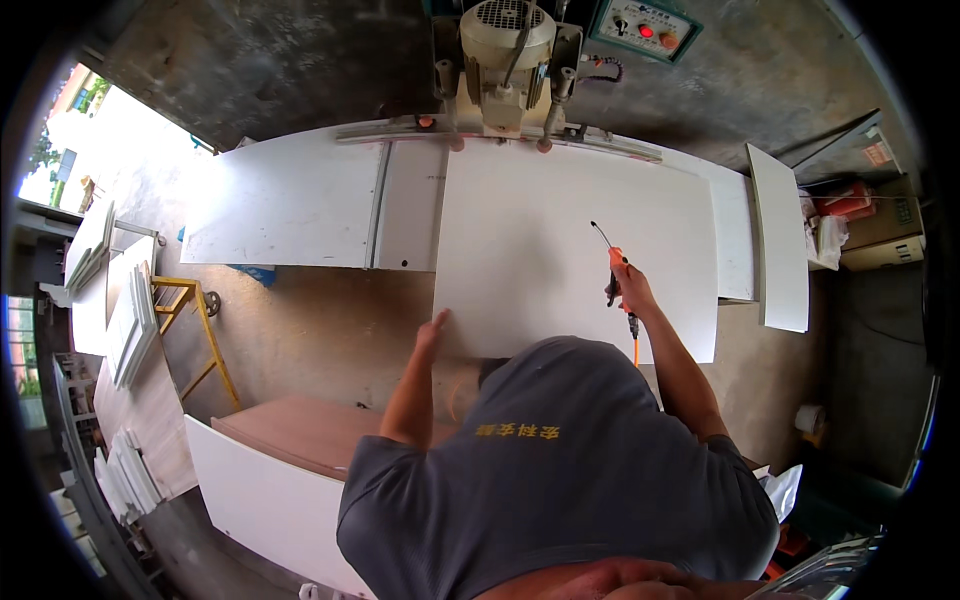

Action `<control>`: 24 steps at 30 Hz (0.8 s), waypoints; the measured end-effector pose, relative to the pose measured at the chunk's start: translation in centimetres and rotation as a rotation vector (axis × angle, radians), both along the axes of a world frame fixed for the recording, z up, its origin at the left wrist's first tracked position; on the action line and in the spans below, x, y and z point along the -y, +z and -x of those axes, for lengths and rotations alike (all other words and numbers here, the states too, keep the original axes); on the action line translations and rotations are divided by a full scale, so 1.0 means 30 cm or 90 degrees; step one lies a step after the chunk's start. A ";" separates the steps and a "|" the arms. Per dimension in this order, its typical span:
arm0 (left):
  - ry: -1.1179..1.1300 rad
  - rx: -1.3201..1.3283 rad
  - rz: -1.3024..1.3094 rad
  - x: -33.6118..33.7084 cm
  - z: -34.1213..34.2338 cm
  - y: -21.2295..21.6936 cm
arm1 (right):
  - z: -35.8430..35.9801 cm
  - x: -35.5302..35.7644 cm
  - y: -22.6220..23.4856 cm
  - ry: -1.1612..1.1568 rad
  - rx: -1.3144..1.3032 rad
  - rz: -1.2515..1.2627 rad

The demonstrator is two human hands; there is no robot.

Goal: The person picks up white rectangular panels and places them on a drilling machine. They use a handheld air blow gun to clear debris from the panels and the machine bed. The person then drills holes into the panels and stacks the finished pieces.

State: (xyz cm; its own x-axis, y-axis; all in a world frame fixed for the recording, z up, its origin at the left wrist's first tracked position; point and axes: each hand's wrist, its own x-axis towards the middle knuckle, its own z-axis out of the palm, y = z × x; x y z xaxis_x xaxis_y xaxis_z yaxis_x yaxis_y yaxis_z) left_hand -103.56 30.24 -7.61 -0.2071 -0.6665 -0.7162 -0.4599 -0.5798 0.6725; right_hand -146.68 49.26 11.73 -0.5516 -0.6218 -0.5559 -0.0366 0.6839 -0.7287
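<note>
A large white panel (560, 240) lies flat on the machine's work table in front of me. At its near left corner, my left hand (436, 324) grips the edge; most of its fingers are hidden. My right hand (632, 288) is closed around an orange air blow gun (616, 262) held over the right half of the panel. The thin nozzle of the gun points away and to the left. From its lower end an orange hose (636, 350) runs down toward my body.
Beyond the panel stands a drilling machine with a motor (507, 40) and a rail. A control box (645, 30) hangs on the wall. White boards (130, 325) are stacked at left near a yellow trolley frame (205, 330). Another white panel (270, 500) stands behind me; one (778, 240) leans at right.
</note>
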 end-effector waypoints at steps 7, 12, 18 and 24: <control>0.035 0.028 0.054 -0.011 -0.010 0.024 | 0.040 0.255 0.085 0.032 -0.130 -0.084; 0.390 -0.165 -0.084 -0.090 -0.094 0.020 | 0.080 0.230 0.047 0.021 -0.114 -0.070; 0.472 -0.218 -0.175 -0.303 -0.133 0.065 | 0.139 0.184 0.071 -0.032 -0.052 -0.067; 0.434 -0.453 -0.204 -0.349 0.049 0.153 | 0.203 0.050 0.039 0.021 -0.030 -0.056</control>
State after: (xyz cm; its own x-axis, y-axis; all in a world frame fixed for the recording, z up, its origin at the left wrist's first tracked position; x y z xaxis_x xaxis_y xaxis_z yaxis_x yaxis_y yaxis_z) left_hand -105.03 40.70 -3.01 -0.3014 -0.6004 -0.7407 0.4762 -0.7678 0.4286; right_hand -152.76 47.76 12.90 -0.5589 -0.5902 -0.5824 -0.0931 0.7426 -0.6632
